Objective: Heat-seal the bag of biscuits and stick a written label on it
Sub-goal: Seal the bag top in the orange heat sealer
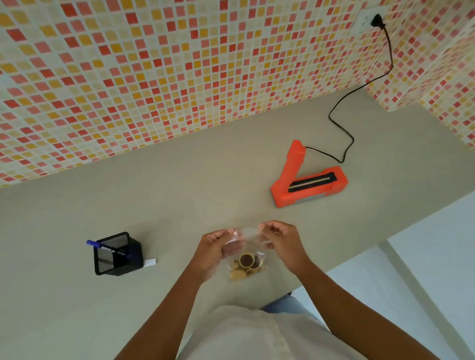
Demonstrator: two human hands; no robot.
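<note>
Seen from above, two bare hands meet at the lower centre of the frame over a smooth, matte beige countertop (72, 315). The left hand (216, 246) and the right hand (280, 239) each pinch a top corner of one clear, thin plastic bag (247, 243), fingers closed tight on the film and pulling its mouth flat between them. The bag hangs down toward the person, and a small heap of round biscuits (247, 265) sits in its bottom; some are pale and some dark brown, too bunched together to count. To the right of centre lies one orange plastic heat sealer (306, 181), its hinged arm raised in a V so the dark sealing strip along the base shows. One black cord (345, 142) curls from it up to a plug in a white wall socket (367, 20) at the upper right. At the left stands one square black wire-mesh pen holder (117, 255) with one blue pen (101, 246) leaning in it. One small white rectangular label (149, 262) lies flat just beside the holder's right side. Small square mosaic tiles (141, 74) in red, pink, orange and cream fill the top half.
</note>
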